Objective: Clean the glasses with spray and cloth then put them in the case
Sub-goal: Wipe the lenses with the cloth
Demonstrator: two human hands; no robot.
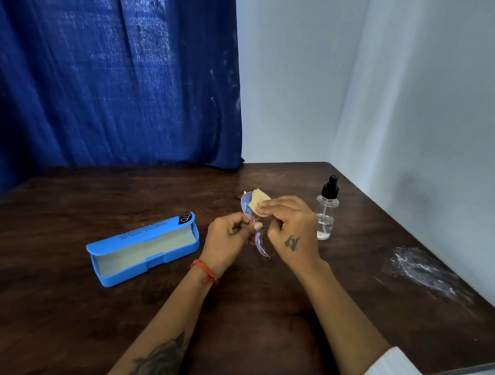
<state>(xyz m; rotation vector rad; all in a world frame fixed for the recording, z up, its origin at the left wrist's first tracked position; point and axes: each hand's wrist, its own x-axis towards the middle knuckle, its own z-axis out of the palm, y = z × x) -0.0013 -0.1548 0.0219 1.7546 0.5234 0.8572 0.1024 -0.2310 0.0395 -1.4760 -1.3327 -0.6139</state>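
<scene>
From the head cam you're mid-wipe: your left hand [228,233] fingers pinch the glasses [253,225] above the tabletop [62,306] while your right hand [288,226] fingers press the cloth [257,200] on a lens, spray bottle [326,211] standing beside, so casing them in the open blue case [142,247] is what's left.

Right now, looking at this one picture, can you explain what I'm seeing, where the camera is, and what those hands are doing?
There is no machine here: these are a person's two bare hands, filmed by a camera worn on the head, looking forward and down. On the dark wooden table lie an open blue case and a clear spray bottle with a black top. The left hand holds the glasses near the middle of the frame. The right hand presses a small yellowish cloth against the farther lens. A blue curtain hangs behind.
</scene>
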